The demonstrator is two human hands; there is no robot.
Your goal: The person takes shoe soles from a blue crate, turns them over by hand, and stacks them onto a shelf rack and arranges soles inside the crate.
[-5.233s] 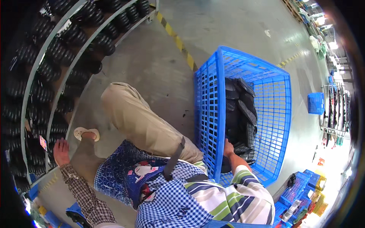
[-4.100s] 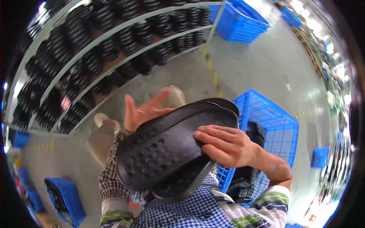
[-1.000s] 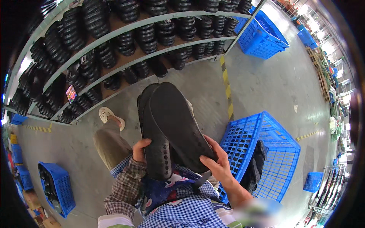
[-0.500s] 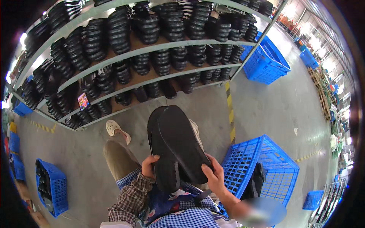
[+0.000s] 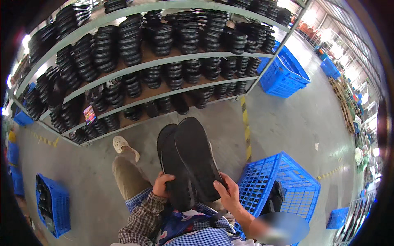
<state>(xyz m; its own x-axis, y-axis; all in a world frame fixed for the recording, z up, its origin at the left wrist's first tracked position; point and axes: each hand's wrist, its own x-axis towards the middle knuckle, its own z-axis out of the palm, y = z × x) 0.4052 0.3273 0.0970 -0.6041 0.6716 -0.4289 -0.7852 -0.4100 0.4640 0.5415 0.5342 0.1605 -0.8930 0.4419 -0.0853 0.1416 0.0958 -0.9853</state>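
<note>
Two black shoe soles [image 5: 197,153] are held up in front of my body, their toe ends pointing toward the rack. They overlap, the right one lying partly over the left. My left hand [image 5: 162,185] is closed on the outer edge of the left sole [image 5: 175,176], thumb on top. With the thumb pressed on its face near the lower end, my right hand [image 5: 228,193] grips the right sole. The fingers beneath both soles are hidden.
Ahead stands a metal rack [image 5: 160,61] stacked with black soles; a phone [image 5: 89,115] with a lit screen is on its left part. A blue crate [image 5: 262,176] holding black items is close on my right. Another blue crate [image 5: 61,209] stands left, one [image 5: 283,78] beyond the rack's right end.
The soles have turned slightly and their toe ends sit a little further apart. Both hands keep their grip. The whole view has shifted a little, with the rack lower in the picture.
</note>
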